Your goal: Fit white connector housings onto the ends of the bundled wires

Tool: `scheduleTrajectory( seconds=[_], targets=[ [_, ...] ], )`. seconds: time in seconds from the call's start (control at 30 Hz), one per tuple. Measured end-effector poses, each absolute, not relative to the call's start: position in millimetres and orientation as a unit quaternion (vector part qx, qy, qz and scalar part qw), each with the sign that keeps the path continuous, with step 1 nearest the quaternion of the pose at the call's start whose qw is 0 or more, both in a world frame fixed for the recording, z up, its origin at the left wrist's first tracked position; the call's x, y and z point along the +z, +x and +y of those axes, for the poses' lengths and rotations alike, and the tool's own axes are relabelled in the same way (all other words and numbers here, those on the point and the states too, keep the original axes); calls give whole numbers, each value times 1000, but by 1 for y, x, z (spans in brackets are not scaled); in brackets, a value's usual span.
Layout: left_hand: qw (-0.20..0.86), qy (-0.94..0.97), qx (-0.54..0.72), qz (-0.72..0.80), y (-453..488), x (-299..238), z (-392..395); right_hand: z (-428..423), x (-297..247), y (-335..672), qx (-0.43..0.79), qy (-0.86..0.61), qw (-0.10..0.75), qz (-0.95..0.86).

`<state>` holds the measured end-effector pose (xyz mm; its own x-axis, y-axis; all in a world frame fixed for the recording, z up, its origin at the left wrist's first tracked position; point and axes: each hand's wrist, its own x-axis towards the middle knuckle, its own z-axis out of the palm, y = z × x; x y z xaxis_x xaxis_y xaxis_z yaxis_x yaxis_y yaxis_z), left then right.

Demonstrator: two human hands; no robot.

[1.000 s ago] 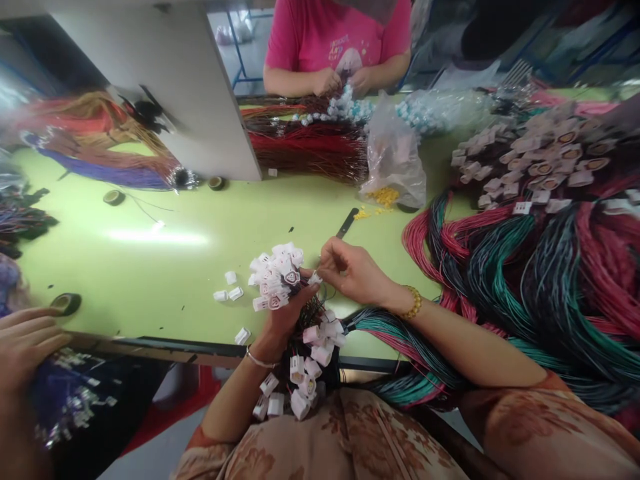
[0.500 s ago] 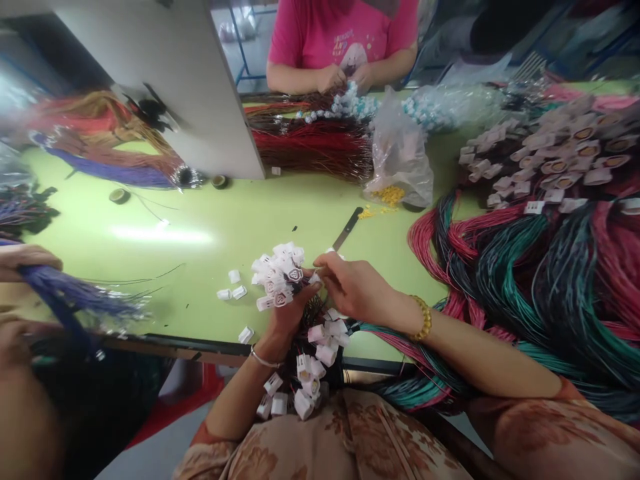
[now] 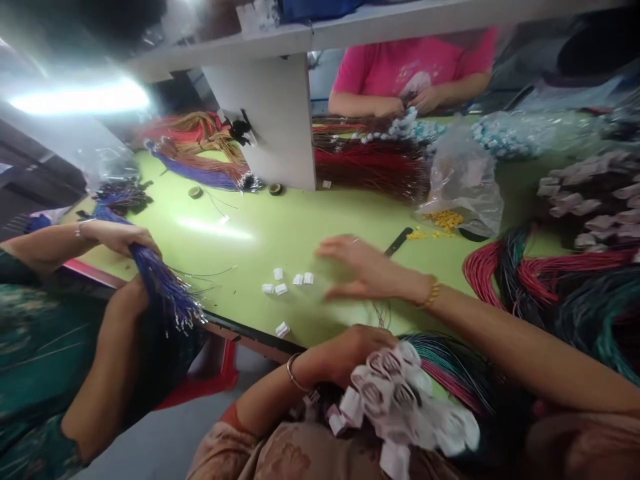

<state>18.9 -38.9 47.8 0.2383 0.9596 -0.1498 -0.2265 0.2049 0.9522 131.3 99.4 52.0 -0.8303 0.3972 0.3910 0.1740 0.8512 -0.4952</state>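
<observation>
My left hand (image 3: pixel 345 357) is closed round a bundle of dark wires whose ends carry white plastic connectors (image 3: pixel 400 400), held low over my lap at the table's near edge. My right hand (image 3: pixel 363 270), blurred by motion, reaches out flat over the green table (image 3: pixel 240 250) with its fingers stretched toward several loose white connectors (image 3: pixel 290 283) lying there. Nothing shows in that hand. A gold bracelet sits on its wrist.
A person on the left holds a bundle of blue wires (image 3: pixel 163 287) in both hands. Across the table a person in a pink shirt (image 3: pixel 410 70) handles connectors. Red and teal wire coils (image 3: pixel 540 293), a plastic bag (image 3: pixel 465 183) with yellow bits, and a white post (image 3: pixel 280 113) surround the work area.
My right hand has left the connector bundle and swung out over the table toward the loose connectors. My left hand has drawn the bundle down to my lap. The view has turned left.
</observation>
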Motion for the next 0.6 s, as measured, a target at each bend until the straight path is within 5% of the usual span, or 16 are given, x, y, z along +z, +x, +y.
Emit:
scheduleTrajectory(
  seconds=[0.1,0.23,0.43,0.6],
  targets=[
    [620,687,296,238,26,57,-44,67,31,74,150,29,147,-977],
    [521,786,245,226,30,55,-44,46,-1,18,68,119,102,-985],
    [453,814,297,212,26,35,-42,91,-27,12,40,-10,132,-990],
    [503,778,273,259,24,16,-40,141,-33,31,64,-72,124,-988]
  ],
)
